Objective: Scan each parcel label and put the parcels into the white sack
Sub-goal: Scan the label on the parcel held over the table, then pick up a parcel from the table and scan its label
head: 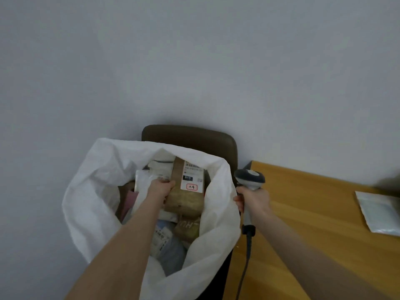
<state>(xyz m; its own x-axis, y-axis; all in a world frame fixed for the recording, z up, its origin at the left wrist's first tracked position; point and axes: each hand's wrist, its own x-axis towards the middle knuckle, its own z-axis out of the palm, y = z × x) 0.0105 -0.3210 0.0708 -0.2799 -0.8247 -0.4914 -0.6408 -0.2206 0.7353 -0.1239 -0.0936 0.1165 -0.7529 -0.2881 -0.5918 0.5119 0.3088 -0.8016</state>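
Observation:
The white sack (91, 204) stands open on a dark chair, holding several parcels. My left hand (161, 189) reaches into its mouth and grips the left side of a brown cardboard parcel (186, 200) with a white label on top. The parcel lies on the pile inside the sack. My right hand (254, 201) is beside the sack's right rim, closed around the handle of a grey barcode scanner (250, 179) whose head points away from me. Its cable hangs down along the table edge.
A wooden table (313, 224) fills the lower right, with a silver-white flat mailer (381, 213) near its right edge. The dark brown chair back (190, 135) rises behind the sack against a plain grey wall. Other white and pink packets lie in the sack.

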